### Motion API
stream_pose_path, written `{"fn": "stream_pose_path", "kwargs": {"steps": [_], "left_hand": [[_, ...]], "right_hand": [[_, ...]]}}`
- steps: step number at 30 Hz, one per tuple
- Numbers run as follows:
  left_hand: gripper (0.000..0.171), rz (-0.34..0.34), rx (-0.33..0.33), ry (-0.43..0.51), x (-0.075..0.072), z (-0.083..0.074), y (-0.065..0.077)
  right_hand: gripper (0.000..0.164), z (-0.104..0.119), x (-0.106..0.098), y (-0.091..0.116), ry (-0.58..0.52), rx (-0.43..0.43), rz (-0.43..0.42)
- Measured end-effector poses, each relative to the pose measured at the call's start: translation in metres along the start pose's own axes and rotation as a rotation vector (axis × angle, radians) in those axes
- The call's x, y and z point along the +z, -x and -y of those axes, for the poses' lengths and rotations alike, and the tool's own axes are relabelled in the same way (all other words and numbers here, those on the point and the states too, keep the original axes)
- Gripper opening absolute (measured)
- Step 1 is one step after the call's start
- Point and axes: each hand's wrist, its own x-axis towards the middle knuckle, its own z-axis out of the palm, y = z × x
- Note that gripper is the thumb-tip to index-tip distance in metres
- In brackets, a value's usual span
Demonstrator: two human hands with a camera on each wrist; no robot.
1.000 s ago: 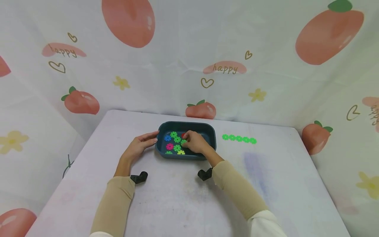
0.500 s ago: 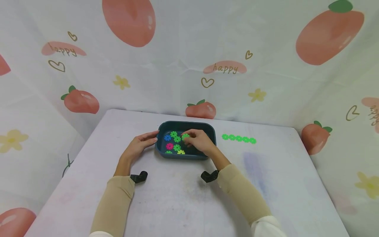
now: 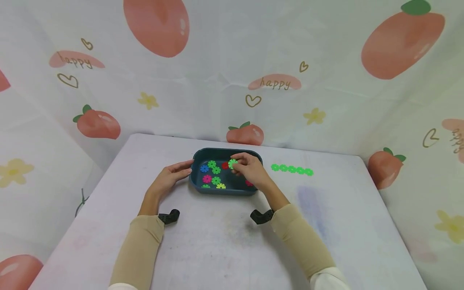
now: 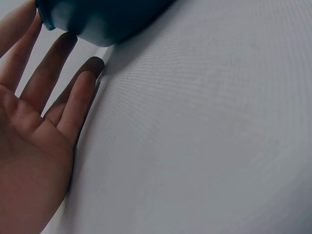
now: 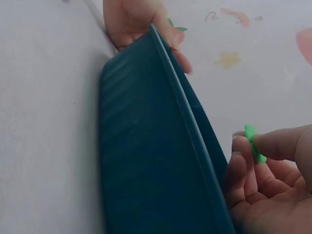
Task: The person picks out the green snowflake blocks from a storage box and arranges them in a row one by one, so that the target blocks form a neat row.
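A dark teal tray (image 3: 224,192) sits on the table, with several notched plastic building discs inside: green (image 3: 216,181), blue (image 3: 204,168), pink (image 3: 207,179), yellow (image 3: 220,186) and red (image 3: 225,165). Above its right half, my right hand (image 3: 253,171) pinches one green disc (image 3: 233,164) between thumb and fingers. The right wrist view shows this green disc (image 5: 254,144) edge-on, higher than the tray rim. My left hand (image 3: 166,180) holds its extended fingers against the tray's left end. In the left wrist view, the fingertips meet the tray wall (image 4: 92,24).
Right of the tray, a row of several green discs (image 3: 292,169) lies on the white table (image 3: 214,241). Behind the table hangs a fruit-printed cloth (image 3: 214,52). Each wrist wears a black camera mount, such as the left mount (image 3: 169,216).
My right hand has lifted the green disc from the tray's contents and drawn it slightly right. Red discs beneath now show. My left hand stays at the tray's left end.
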Motion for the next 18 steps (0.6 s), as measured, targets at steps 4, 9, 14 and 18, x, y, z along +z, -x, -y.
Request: {"fn": "stream_pose_path", "kwargs": {"steps": [4,9,14,18], "left_hand": [[0.063,0.004,0.001,-0.006,-0.001,0.0,0.001],[0.063,0.005,-0.003,-0.007,-0.001,-0.001,0.001],[0.062,0.006,-0.001,-0.011,-0.001,-0.003,0.001],[0.064,0.012,-0.008,-0.016,-0.002,-0.003,0.0]], "right_hand": [[0.035,-0.001,-0.004,0.004,-0.012,-0.025,-0.028],[0.036,-0.002,-0.011,0.008,-0.01,-0.038,-0.059],[0.035,-0.005,-0.018,0.011,0.001,-0.039,-0.092],[0.037,-0.005,-0.026,0.014,-0.017,-0.028,-0.119]]}}
